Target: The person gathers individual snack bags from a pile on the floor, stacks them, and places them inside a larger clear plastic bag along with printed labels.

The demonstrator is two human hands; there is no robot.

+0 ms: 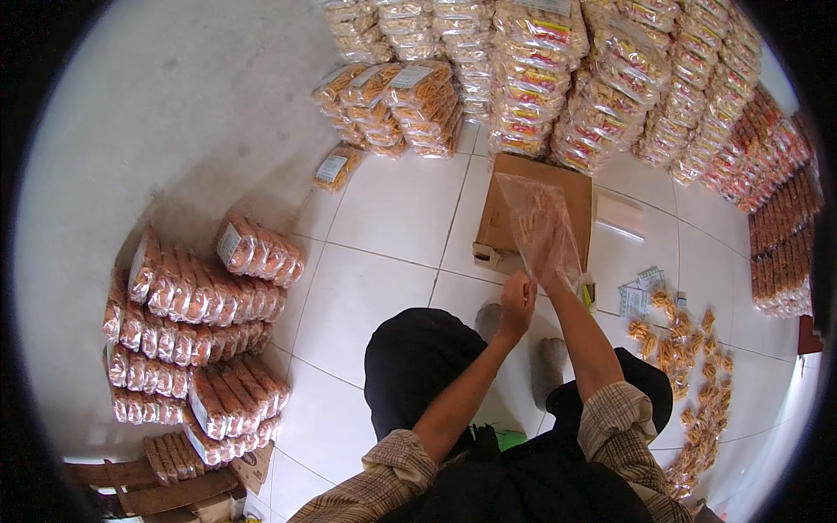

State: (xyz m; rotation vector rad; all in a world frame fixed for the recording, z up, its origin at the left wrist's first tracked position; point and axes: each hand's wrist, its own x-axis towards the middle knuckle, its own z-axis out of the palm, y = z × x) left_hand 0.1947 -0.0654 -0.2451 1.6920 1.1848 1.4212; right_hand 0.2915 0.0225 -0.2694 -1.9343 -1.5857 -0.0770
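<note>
A clear plastic bag [516, 196] hangs over my right hand [546, 229], which is inside it with the fingers stretched away from me. My left hand [520, 297] is closed on the bag's lower edge by my right wrist. Beneath both lies a flattened brown cardboard box [494, 209] on the floor. A stack of flat clear bags [620, 217] lies to the right of the cardboard. Farther right are printed labels [634, 301] and a long scatter of small tied bundles of orange-brown snack [706, 392]. A yellow-green object [589, 295] sits by my right forearm.
Packed snack bags [533, 78] are piled high at the back, with noodle-like packs [418, 104] beside them. One pack [337, 167] lies alone on the tiles. Stacked brown packs [196, 314] stand at left by the wall; more brown packs [781, 242] are at far right. A wooden rack [176, 497] is lower left.
</note>
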